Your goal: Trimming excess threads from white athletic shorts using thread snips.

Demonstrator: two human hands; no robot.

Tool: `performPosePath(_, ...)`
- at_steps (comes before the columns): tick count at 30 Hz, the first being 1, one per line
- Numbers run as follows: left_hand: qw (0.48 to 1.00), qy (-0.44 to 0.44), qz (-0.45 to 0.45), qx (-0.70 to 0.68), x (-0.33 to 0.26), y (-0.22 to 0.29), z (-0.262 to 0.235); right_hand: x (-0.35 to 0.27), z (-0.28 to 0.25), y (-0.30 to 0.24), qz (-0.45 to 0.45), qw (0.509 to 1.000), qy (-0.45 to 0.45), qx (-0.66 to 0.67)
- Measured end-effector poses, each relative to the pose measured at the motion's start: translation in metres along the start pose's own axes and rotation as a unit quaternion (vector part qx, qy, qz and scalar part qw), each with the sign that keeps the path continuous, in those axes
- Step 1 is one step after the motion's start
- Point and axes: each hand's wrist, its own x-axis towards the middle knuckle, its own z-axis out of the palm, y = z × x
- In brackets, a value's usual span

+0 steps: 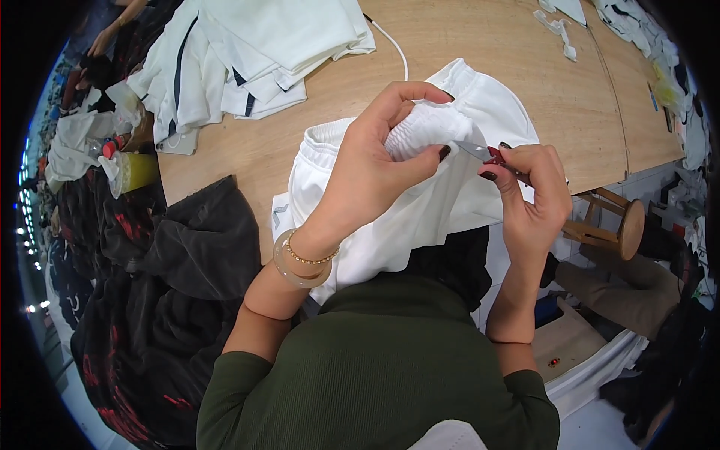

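White shorts (382,225) with a gathered elastic waistband lie over the table edge and my lap. My left hand (382,146) grips a bunched part of the elastic, thumb below and fingers above. In my right hand (534,184) is a small pair of thread snips (495,157) with red handles, pinched between thumb and fingers. Its silvery blade (471,149) points left and touches or nearly touches the cloth beside my left thumb. Whether a thread lies at the blade is too small to tell.
Folded white garments (262,45) are stacked at the table's far left, near a phone (178,142). Dark garments (202,240) and a cup of yellow drink (135,174) are at the left. A wooden stool (626,229) stands right. Another person's arm (112,30) shows far left.
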Motion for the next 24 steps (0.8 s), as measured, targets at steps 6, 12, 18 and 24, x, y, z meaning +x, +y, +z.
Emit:
performPosePath(6, 1.000, 0.004, 0.005, -0.005, 0.000, 0.000, 0.001, 0.001, -0.001, -0.001, 0.003, 1.000, -0.002, 0.005)
performPosePath(12, 0.999, -0.003, -0.026, -0.035, -0.001, 0.003, 0.001, -0.002, 0.001, 0.006, 0.007, 0.999, -0.003, 0.033)
performPosePath(18, 0.998, -0.009, -0.009, 0.056, -0.001, -0.011, -0.005, 0.003, 0.002, 0.011, 0.173, 0.948, 0.046, 0.262)
performPosePath(24, 0.999, -0.011, -0.010, 0.042, -0.002, -0.016, -0.006, 0.000, 0.027, 0.016, 0.161, 0.963, -0.085, 0.200)
